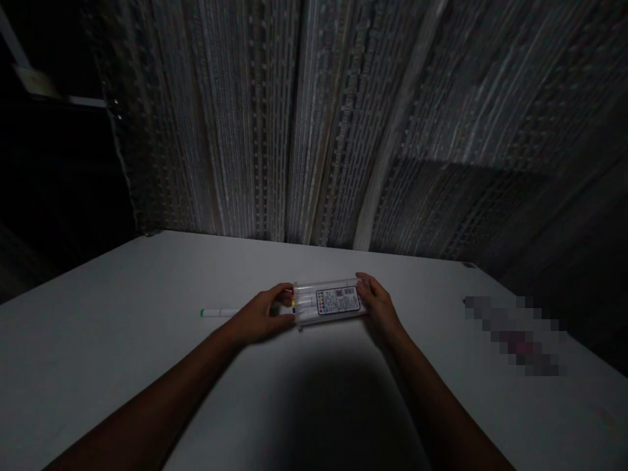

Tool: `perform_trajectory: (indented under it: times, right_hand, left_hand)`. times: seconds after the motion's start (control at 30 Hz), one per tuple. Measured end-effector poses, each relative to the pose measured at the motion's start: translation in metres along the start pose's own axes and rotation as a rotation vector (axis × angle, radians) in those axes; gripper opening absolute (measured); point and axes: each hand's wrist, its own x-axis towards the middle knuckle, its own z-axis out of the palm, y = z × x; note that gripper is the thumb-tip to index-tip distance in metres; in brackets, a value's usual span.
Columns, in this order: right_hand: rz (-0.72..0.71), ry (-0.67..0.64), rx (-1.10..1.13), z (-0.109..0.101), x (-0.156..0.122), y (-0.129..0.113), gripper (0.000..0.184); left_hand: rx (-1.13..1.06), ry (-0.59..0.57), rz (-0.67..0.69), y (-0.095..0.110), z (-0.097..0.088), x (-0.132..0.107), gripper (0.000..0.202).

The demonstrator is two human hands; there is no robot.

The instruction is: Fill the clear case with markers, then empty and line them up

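Observation:
A clear plastic case of markers (307, 302) lies sideways between my two hands, just above or on the white table. Its printed white label (338, 301) faces up, and red, yellow and dark marker ends show at its left end. My left hand (260, 316) is curled at that left end, thumb and fingers gripping around the coloured ends. On the other side, my right hand (380, 306) wraps the right end of the case, thumb on top. A single white marker with a green end (216, 313) lies on the table, partly hidden behind my left hand.
The white table (147, 307) runs back to a striped, patterned curtain (314, 131). At the right, a blurred-out object (520, 340) rests on the table. Dark shapes fill the far left, and the light is dim.

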Motion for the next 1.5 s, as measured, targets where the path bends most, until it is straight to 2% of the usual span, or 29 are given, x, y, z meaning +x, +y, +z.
perform_trajectory:
  times: [0.1, 0.27, 0.5, 0.9, 1.2, 1.5]
  right_hand:
    - [0.005, -0.003, 0.025, -0.002, 0.001, 0.005, 0.056]
    - [0.007, -0.037, 0.049, -0.001, -0.001, 0.007, 0.051]
    - [0.039, -0.08, 0.065, 0.0, -0.003, 0.011, 0.049]
    - [0.102, -0.042, 0.108, 0.002, -0.006, 0.006, 0.048]
    - [0.084, -0.058, 0.082, 0.003, -0.005, 0.009, 0.047]
    - [0.09, -0.063, 0.071, 0.003, -0.005, 0.006, 0.046]
  left_hand:
    - [-0.146, -0.033, -0.02, -0.003, 0.002, 0.004, 0.043]
    - [-0.306, -0.043, -0.069, -0.012, 0.005, 0.008, 0.044]
    - [-0.118, 0.017, -0.058, -0.002, 0.008, 0.007, 0.036]
    - [-0.137, 0.021, -0.123, 0.009, 0.008, 0.007, 0.034]
    - [-0.175, 0.069, -0.05, -0.01, 0.01, 0.009, 0.039]
    - [-0.164, 0.123, -0.08, -0.007, 0.011, 0.011, 0.037]
